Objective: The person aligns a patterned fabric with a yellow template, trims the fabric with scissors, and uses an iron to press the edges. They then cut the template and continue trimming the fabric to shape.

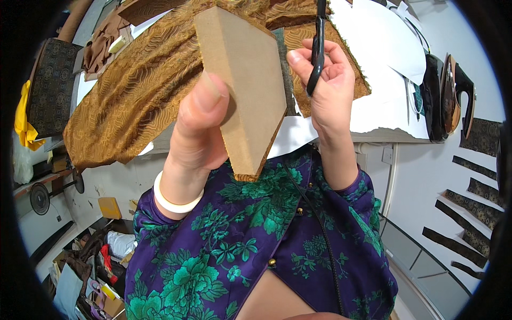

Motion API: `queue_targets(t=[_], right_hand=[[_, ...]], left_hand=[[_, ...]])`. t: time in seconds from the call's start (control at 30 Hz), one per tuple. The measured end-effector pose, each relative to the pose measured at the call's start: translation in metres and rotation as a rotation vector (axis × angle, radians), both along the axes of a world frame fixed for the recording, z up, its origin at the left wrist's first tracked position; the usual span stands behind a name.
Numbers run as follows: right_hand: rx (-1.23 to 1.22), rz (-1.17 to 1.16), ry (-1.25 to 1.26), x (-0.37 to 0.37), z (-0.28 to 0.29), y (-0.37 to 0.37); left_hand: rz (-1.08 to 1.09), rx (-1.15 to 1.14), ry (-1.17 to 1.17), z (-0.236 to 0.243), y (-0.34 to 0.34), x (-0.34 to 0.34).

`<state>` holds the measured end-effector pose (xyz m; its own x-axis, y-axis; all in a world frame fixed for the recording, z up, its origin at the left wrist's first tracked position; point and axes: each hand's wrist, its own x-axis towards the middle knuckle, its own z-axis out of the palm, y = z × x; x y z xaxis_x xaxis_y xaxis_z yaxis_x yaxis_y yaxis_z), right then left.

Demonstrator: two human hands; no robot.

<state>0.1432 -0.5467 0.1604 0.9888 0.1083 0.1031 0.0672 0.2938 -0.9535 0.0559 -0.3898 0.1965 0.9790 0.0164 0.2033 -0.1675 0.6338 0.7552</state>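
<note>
My left hand (194, 122), a white bangle at its wrist, grips a tan cardboard piece (253, 80) with sloped sides. The thumb lies on its near face; the other fingers are hidden behind it. Gold-brown patterned fabric shows along the piece's lower edge. To the right, my right hand (336, 80) is closed on black-handled scissors (318, 42), held upright and seen edge-on. Their blades run out of view at the top. Under and behind both hands, a large crumpled sheet of gold-brown brocade (133, 96) spreads over the table and hangs past its front edge.
White paper (373, 48) covers the table's right part. What looks like an iron (468, 101) stands at the right edge. Dark patterned strips (453, 248) lie at far right. A dark patterned panel (50, 85) and yellow cloth (25, 120) are at far left, above a cluttered bin (69, 293).
</note>
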Motion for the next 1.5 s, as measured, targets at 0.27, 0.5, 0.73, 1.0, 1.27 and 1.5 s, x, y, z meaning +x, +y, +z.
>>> queue_targets(t=[0.27,0.5,0.73,1.0,1.27,1.5], right_hand=[[-0.162,0.115,0.104,-0.057,-0.023,-0.063],[-0.23,0.317,0.215,-0.12,-0.033,-0.097],[-0.188,0.375,0.236,-0.122,-0.035,-0.082],[-0.044,0.428,0.373,-0.115,-0.035,-0.079],[-0.034,0.419,0.413,-0.115,-0.035,-0.076],[-0.055,0.422,0.395,-0.114,-0.038,-0.076]], left_hand=[[0.134,-0.121,0.117,0.016,0.031,0.009],[-0.212,-0.349,-0.082,0.007,0.078,0.026],[0.238,-0.211,-0.052,0.039,0.038,0.033],[0.303,-0.102,-0.188,0.028,0.034,0.038],[0.264,-0.049,-0.224,0.026,0.037,0.038],[0.254,-0.154,-0.113,0.042,0.03,0.032]])
